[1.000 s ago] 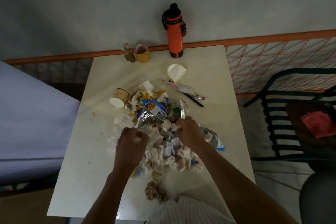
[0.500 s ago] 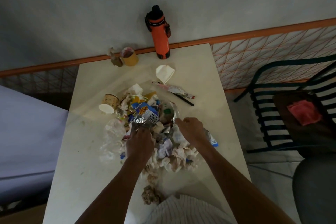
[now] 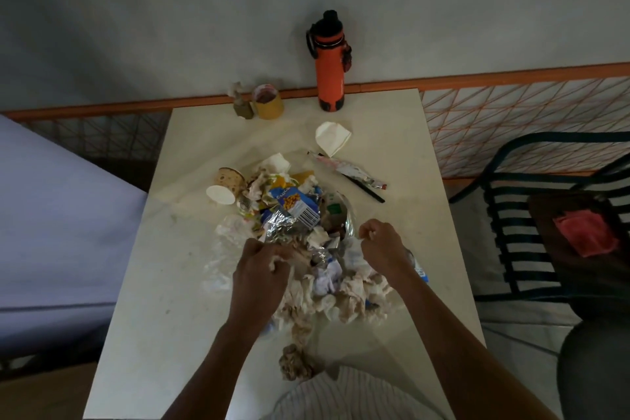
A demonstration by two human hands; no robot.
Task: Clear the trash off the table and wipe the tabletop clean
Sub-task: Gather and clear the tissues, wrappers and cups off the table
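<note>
A heap of trash [image 3: 306, 235] lies mid-table on the cream tabletop [image 3: 163, 283]: crumpled tissues, a blue foil snack wrapper [image 3: 296, 208], clear plastic. My left hand [image 3: 262, 269] grips crumpled tissue at the heap's near left. My right hand [image 3: 381, 245] pinches a bit of clear plastic or tissue at the heap's right side. A tipped paper cup [image 3: 226, 184] lies at the heap's far left. A brown tissue wad [image 3: 295, 363] sits alone near the front edge. A flattened white cup [image 3: 332, 138] and a wrapper with a black straw [image 3: 354, 174] lie farther back.
An orange bottle [image 3: 330, 61] stands at the table's back edge, with a yellow cup [image 3: 267, 102] and a small brown object [image 3: 242, 106] to its left. A dark chair [image 3: 545, 215] with a red cloth [image 3: 586, 237] stands right. A purple surface [image 3: 51, 232] lies left.
Both hands have shifted over the heap: the left moved in toward the middle and gathered tissue, the right lifted slightly at the heap's right edge. The camera view also swung.
</note>
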